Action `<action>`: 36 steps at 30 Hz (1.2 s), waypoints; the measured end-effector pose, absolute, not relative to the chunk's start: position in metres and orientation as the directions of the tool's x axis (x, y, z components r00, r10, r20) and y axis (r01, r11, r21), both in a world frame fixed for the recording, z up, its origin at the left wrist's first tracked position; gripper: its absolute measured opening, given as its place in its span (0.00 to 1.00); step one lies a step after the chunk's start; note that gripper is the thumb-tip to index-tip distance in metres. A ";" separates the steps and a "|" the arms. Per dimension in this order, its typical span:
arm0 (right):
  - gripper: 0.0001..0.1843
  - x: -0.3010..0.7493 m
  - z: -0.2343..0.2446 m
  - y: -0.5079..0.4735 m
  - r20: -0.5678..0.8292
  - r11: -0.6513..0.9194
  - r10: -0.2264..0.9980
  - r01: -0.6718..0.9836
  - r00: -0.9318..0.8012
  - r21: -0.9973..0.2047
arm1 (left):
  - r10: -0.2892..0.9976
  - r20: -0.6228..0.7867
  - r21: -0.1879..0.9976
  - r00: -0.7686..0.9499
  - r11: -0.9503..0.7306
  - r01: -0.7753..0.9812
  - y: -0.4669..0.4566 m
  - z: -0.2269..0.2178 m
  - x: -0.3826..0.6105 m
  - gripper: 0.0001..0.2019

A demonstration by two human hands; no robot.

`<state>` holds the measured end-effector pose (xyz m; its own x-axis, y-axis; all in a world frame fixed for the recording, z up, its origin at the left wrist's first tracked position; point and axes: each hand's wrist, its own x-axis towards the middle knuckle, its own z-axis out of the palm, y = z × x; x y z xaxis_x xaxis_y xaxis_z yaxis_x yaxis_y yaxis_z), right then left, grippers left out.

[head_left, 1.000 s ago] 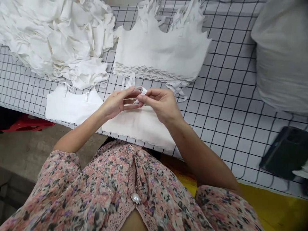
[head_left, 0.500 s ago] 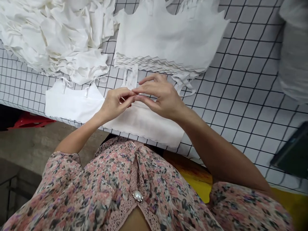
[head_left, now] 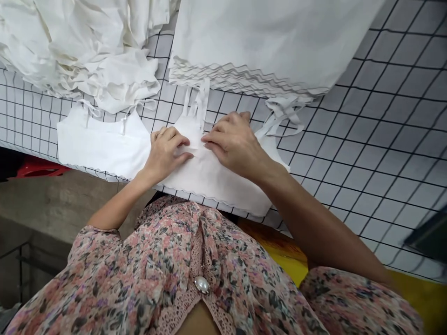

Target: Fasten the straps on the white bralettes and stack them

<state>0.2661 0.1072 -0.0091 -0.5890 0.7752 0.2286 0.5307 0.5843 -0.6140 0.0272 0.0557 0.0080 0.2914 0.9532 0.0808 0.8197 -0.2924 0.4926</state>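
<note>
A white camisole top point(head_left: 223, 184) with thin straps and a wavy hem lies flat in front of me at the table's near edge. My left hand point(head_left: 169, 151) rests on its left part, thumb and index finger apart over a small crease in the cloth. Just to the right, my right hand point(head_left: 232, 142) has its fingertips drawn together on the top near the base of a strap; the exact bit of cloth between them is hidden. Another white camisole top point(head_left: 101, 142) lies spread out to the left.
Behind my hands lies a neat stack of white tops point(head_left: 265, 46) with wavy hems. A loose heap of white garments point(head_left: 87, 51) fills the back left. The table has a black-and-white grid cloth point(head_left: 394, 135). A dark flat object point(head_left: 429, 237) lies at the right.
My hands, earlier pinched together at the fingertips above the top, have moved apart and down onto it. The left thumb and index finger have spread. The view has shifted closer to the stack.
</note>
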 end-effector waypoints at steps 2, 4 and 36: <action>0.09 0.268 -0.016 0.104 0.241 0.602 0.771 0.550 -0.589 -0.579 | 0.955 0.063 0.522 0.291 -0.280 0.806 0.056 0.009 0.029 0.10; 0.08 0.270 -0.020 0.102 0.253 0.605 0.773 0.553 -0.582 -0.573 | 0.953 0.068 0.543 0.295 -0.283 0.791 0.056 0.009 0.030 0.09; 0.12 0.249 0.008 0.101 0.192 0.625 0.685 0.431 -0.703 -0.651 | 0.926 0.198 0.565 0.320 -0.375 0.735 0.048 -0.003 0.034 0.09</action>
